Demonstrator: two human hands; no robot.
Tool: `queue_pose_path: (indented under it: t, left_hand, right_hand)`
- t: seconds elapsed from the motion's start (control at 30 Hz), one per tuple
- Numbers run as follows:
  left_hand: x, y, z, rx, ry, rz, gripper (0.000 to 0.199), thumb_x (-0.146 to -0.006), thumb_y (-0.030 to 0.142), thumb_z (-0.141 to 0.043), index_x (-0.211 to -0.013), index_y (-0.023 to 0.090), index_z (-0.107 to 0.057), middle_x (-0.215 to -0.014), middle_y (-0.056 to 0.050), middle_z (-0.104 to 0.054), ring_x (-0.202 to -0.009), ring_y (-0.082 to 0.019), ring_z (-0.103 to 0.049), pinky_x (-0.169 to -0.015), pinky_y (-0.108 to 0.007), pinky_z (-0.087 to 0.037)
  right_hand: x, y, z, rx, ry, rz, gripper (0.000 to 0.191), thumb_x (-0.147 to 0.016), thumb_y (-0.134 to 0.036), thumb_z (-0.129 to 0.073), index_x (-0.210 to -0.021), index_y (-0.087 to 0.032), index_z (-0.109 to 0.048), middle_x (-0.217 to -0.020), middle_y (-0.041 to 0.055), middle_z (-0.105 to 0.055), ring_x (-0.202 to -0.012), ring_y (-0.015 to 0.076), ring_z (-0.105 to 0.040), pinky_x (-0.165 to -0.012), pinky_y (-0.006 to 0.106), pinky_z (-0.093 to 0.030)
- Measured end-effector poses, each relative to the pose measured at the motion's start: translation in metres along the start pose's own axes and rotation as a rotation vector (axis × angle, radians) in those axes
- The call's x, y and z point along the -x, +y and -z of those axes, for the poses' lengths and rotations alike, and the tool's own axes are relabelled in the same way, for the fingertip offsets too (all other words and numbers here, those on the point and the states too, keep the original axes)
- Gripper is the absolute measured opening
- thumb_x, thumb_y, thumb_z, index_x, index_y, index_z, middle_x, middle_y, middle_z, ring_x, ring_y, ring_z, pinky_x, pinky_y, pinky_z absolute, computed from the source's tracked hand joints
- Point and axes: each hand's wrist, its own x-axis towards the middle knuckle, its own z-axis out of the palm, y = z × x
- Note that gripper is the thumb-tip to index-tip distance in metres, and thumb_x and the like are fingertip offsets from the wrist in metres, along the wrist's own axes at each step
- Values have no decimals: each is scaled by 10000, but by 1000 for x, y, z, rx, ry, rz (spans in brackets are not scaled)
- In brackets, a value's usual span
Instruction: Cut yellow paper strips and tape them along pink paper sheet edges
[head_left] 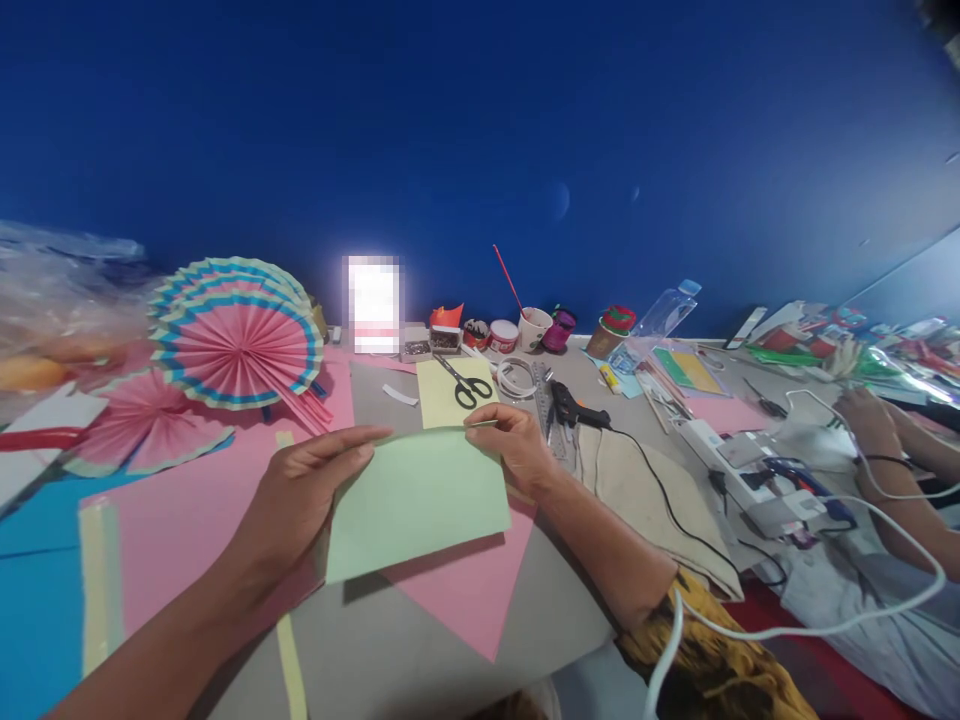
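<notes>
A pale green sheet of paper (420, 505) is held up over the table, its top edge bent over. My left hand (307, 490) pinches its upper left side between thumb and fingers. At the upper right corner, my right hand (514, 445) grips the same sheet. Beneath it lies pink paper (472, 590), partly hidden by the green sheet. Just beyond my hands, black-handled scissors (469, 385) rest on a pale yellow sheet (435, 395).
Pleated pink paper fans (240, 350) stand at the left. A black glue gun (577, 405) lies right of my right hand, its cord crossing beige cloth (637, 490). A power strip (750, 480) and another person's arm (892, 460) are at the right. Cups and a plastic bottle (667, 310) line the wall.
</notes>
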Motion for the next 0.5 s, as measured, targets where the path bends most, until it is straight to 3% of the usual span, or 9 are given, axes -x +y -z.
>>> queue_pose_path:
  t: [0.2,0.37,0.5]
  left_hand:
    - [-2,12,6,-32,-9,6,245,-628,454,-787,-759,252,-833,-709,-21,-765,-570,-166,-603,-497,-236,-455]
    - [-3,19,11,-114,-10,-85,219,-615,454,-758,-671,248,-806,-763,-26,-761,-643,-172,-601,-558,-238,-469]
    - [-1,18,13,-90,10,-47,242,-625,454,-730,-681,226,-789,-656,-18,-698,-533,-139,-520,-481,-228,-389]
  right_hand:
    - [4,-4,-3,-72,26,43,123,-536,-211,-836,-642,-209,-774,-572,-23,-660,-544,117,-538,-558,255,-399]
    - [5,-6,-1,-93,-5,168,85,-541,-175,-791,-607,-227,-799,-688,6,-727,-635,125,-574,-622,265,-417]
    - [2,-3,3,-96,-63,238,100,-567,-163,-782,-598,-254,-809,-724,13,-745,-643,128,-571,-626,268,-430]
